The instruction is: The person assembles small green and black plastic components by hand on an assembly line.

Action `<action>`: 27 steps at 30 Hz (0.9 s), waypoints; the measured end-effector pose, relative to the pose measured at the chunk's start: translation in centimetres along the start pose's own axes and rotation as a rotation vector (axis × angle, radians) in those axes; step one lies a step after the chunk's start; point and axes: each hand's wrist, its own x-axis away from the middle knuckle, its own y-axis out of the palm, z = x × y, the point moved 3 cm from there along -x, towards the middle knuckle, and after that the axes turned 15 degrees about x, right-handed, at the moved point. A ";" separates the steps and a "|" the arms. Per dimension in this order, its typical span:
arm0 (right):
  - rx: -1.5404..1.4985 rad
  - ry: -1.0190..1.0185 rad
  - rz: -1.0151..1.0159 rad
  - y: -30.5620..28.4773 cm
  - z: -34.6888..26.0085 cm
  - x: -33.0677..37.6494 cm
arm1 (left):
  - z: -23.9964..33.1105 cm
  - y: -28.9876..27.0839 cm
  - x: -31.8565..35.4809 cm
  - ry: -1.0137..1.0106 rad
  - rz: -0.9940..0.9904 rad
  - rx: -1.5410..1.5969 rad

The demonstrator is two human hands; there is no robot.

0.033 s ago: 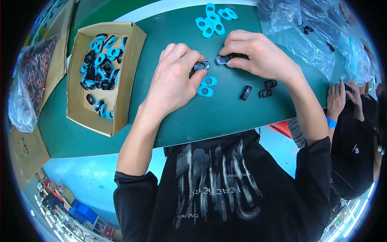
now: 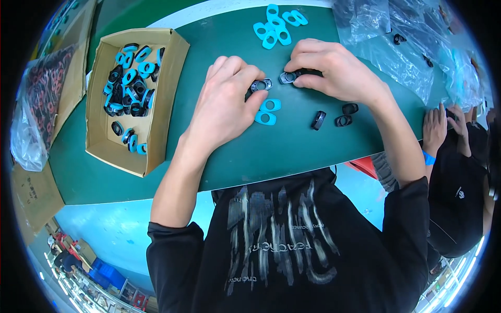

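Your left hand (image 2: 227,101) pinches one small black oval plastic ring (image 2: 261,85), right hand (image 2: 334,70) another (image 2: 288,77). Align squarely; blue oval inserts (image 2: 267,111) wait at 6 o'clock.

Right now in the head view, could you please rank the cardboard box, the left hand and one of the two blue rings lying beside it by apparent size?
1. cardboard box
2. left hand
3. blue ring, clearly smallest

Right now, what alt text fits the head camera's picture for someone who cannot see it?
Two bare hands work on a green table: the left hand and right hand each pinch a small dark ring part. A cardboard box of black and blue parts sits left.
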 end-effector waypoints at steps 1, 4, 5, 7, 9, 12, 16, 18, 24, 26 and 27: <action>-0.001 -0.004 -0.005 -0.1 0.1 -0.1 | -0.1 -0.1 0.0 -0.004 0.004 0.002; -0.021 0.015 -0.055 -0.2 0.3 -0.4 | -0.3 -0.2 -0.1 0.001 -0.008 0.026; -0.007 0.013 -0.054 -0.2 0.2 -0.5 | -0.2 -0.2 -0.1 0.007 0.003 0.015; 0.007 0.007 -0.057 -0.1 0.1 -0.6 | -0.2 -0.3 -0.1 0.011 0.017 0.005; 0.016 -0.004 -0.064 0.0 0.3 -0.5 | -0.1 -0.3 0.0 0.024 0.016 0.001; 0.001 -0.035 -0.076 -0.1 0.9 -0.4 | -0.1 -0.1 -0.1 0.005 0.014 0.031; 0.066 0.015 0.026 0.8 0.9 0.5 | -0.1 0.0 -0.1 0.016 -0.014 0.011; -0.004 0.131 0.081 0.0 0.9 1.6 | -0.2 0.1 0.0 0.030 0.050 -0.047; -0.036 0.172 0.047 -1.8 -2.4 6.2 | 1.0 -1.7 0.0 0.072 0.176 -0.093; -0.064 0.142 -0.027 -0.4 -3.3 7.0 | 2.2 -1.7 0.1 0.129 0.077 -0.089; -0.093 0.138 -0.054 0.4 -3.3 7.3 | 2.4 -1.3 0.2 0.136 0.067 -0.082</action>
